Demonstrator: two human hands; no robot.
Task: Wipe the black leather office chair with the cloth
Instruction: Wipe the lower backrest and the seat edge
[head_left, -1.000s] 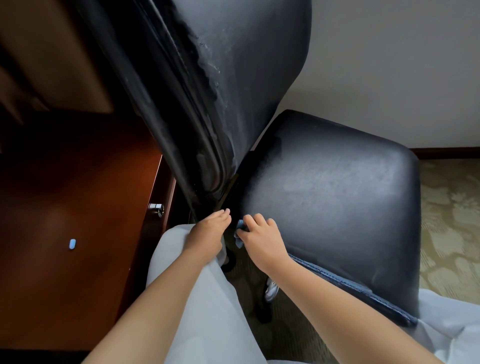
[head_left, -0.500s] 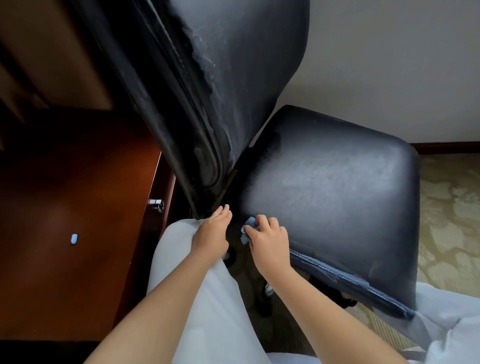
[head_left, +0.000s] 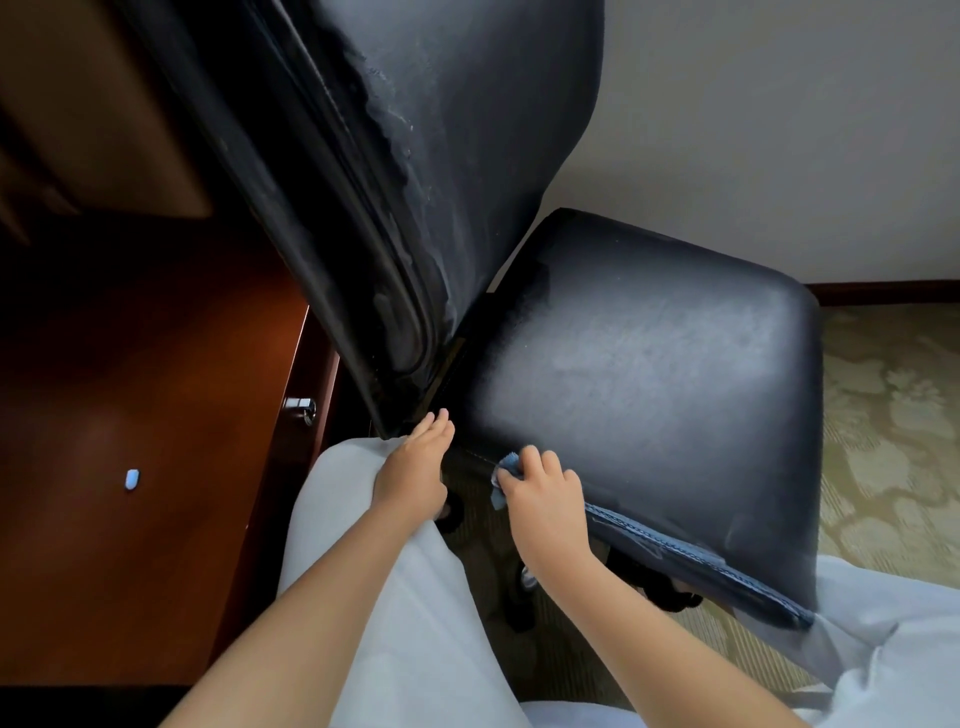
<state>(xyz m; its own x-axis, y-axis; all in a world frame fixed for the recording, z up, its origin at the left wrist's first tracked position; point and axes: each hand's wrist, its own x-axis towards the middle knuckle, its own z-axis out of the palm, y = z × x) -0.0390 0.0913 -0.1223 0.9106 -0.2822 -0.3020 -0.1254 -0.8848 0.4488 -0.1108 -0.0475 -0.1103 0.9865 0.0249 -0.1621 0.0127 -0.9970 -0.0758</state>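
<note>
the left hand lies flat with straight fingers, holding nothing, fingertips at the foot of the backrest. just right of it, the right hand curls round the bunched blue cloth at the seat's near left corner. the near edge's stitched seam runs long down-right from that hand, so it's the nearer one, i'd judge.

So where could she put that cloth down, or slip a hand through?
The seat top is bare from the backrest to its far edge. The desk holds only a small blue object. It is tight at the seat's near corner, where the left hand and right hand with the cloth meet.
</note>
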